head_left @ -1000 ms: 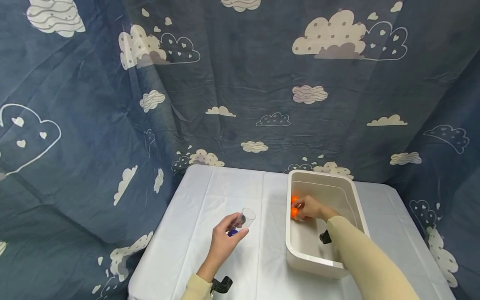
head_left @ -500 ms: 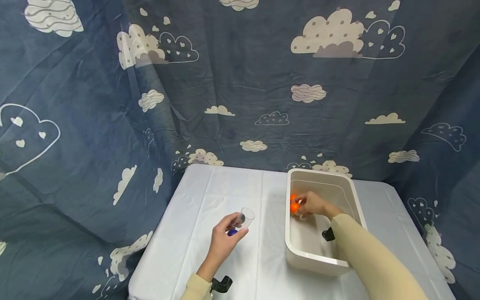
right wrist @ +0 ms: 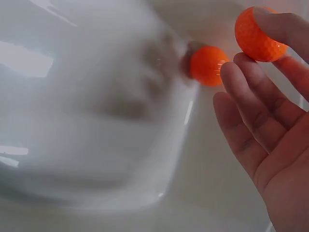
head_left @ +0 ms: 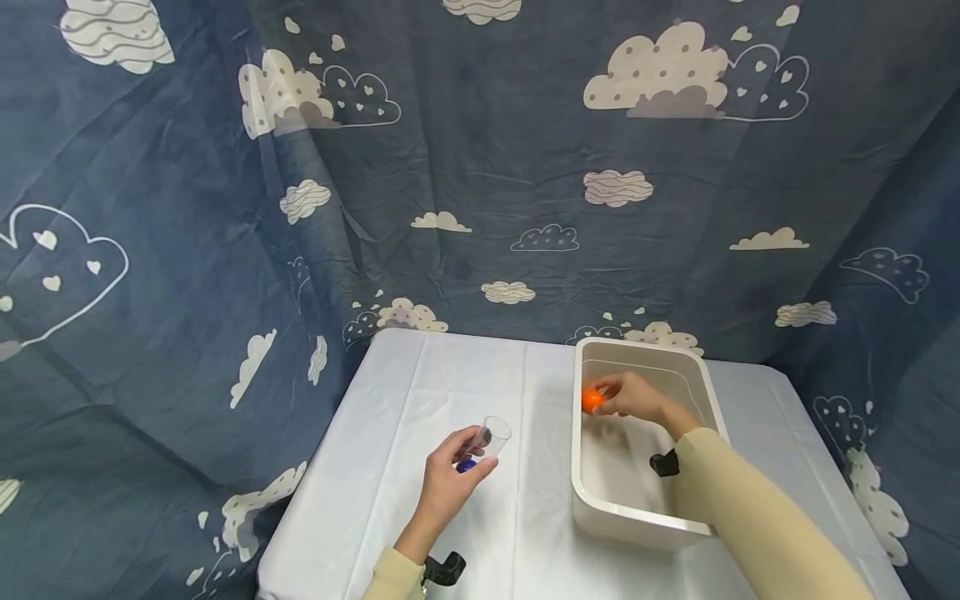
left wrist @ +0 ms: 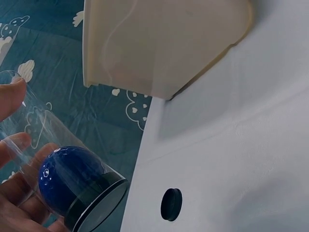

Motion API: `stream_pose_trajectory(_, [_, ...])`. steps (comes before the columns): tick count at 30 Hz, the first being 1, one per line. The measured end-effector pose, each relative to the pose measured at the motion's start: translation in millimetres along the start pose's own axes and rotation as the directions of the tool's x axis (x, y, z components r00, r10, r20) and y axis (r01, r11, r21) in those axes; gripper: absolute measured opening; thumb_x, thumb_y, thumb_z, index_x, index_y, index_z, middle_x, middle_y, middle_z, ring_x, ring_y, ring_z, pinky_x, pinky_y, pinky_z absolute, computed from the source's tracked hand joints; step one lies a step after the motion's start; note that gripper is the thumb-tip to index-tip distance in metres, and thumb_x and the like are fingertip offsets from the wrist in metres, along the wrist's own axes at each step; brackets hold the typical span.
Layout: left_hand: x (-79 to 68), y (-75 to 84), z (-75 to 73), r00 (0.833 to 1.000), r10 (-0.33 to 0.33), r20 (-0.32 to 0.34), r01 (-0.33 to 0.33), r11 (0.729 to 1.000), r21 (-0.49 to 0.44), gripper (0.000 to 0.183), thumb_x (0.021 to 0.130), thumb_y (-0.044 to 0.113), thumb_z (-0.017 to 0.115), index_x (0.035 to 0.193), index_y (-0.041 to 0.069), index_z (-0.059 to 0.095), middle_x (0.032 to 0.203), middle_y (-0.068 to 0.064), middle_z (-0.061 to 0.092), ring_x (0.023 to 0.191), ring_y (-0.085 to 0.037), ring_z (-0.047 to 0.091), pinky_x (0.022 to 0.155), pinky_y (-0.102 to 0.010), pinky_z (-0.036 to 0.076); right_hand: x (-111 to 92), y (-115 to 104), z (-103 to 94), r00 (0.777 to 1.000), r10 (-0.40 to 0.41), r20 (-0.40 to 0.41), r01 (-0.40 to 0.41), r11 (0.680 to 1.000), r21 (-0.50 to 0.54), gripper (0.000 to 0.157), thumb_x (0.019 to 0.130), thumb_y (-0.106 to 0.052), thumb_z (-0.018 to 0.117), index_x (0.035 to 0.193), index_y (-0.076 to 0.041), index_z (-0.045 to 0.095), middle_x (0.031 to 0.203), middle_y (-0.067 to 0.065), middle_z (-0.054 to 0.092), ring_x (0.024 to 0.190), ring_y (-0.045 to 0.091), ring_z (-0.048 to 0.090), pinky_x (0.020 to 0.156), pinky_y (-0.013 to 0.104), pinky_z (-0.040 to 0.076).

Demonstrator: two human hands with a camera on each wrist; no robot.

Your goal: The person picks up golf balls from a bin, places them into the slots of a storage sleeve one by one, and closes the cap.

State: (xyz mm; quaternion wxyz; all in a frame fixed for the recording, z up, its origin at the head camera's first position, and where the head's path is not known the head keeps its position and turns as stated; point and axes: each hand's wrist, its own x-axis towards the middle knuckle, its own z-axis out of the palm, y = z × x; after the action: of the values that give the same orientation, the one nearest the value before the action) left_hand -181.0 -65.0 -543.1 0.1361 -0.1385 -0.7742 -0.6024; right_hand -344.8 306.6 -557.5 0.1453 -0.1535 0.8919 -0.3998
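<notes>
My left hand (head_left: 447, 482) grips a clear plastic tube (left wrist: 63, 128) over the table, tilted, its fingers wrapped along the side. Inside the tube, at the end with a dark base (left wrist: 99, 205), rests a blue dimpled golf ball (left wrist: 70, 176). In the bin at the right, my right hand (head_left: 633, 397) pinches an orange golf ball (right wrist: 258, 36) between thumb and fingers, raised off the floor. A second orange golf ball (right wrist: 208, 66) sits beyond the fingertips by the bin wall; the head view shows orange only at the fingers.
The deep off-white bin (head_left: 592, 500) stands on the right half of the white-covered table (head_left: 420, 375). A small round black cap (left wrist: 171, 204) lies on the cloth near the tube. Dark blue cloud-print curtains (head_left: 480, 150) enclose the table's back and sides.
My right hand has lifted one orange golf ball and moved it up and slightly back inside the bin. The left hand holds the tube in the same place.
</notes>
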Motion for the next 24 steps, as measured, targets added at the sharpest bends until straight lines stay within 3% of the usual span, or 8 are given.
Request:
stream_pose_trajectory(8, [-0.2, -0.3, -0.8, 1.0, 0.0, -0.002, 0.0, 1.0, 0.007, 0.046, 0.082, 0.005, 0.083, 0.125, 0.001, 0.065, 0.109, -0.02, 0.068, 0.094, -0.039, 0.068, 0.083, -0.053, 0.054, -7, -11, -14.6, 1.0, -0.024, -0.014, 0.023, 0.998, -0.064, 0.043, 0.083, -0.017, 0.084, 0.121, -0.004, 0.07, 0.095, 0.007, 0.07, 0.084, 0.024, 0.06, 0.071, 0.036, 0.053])
stream_pose_trajectory(12, [-1.4, 0.8, 0.2, 1.0, -0.012, -0.004, 0.012, 1.0, 0.006, 0.046, 0.082, 0.003, 0.083, 0.124, 0.001, 0.065, 0.108, -0.014, 0.069, 0.095, -0.038, 0.069, 0.085, -0.054, 0.054, -13, -17, -18.7, 0.999, -0.051, -0.01, 0.049, 0.992, -0.112, 0.043, 0.082, -0.018, 0.085, 0.119, -0.003, 0.07, 0.094, 0.005, 0.071, 0.086, 0.023, 0.061, 0.076, 0.036, 0.052])
stream_pose_trajectory(24, [-2.1, 1.5, 0.5, 1.0, -0.015, 0.015, 0.015, 1.0, -0.016, 0.047, 0.083, 0.004, 0.082, 0.126, 0.001, 0.064, 0.112, -0.021, 0.068, 0.096, -0.038, 0.068, 0.087, -0.055, 0.053, -27, -37, -29.9, 0.998, -0.051, -0.026, 0.045, 0.978, -0.201, 0.044, 0.082, -0.027, 0.086, 0.118, -0.006, 0.072, 0.092, 0.002, 0.071, 0.082, 0.02, 0.063, 0.074, 0.035, 0.055])
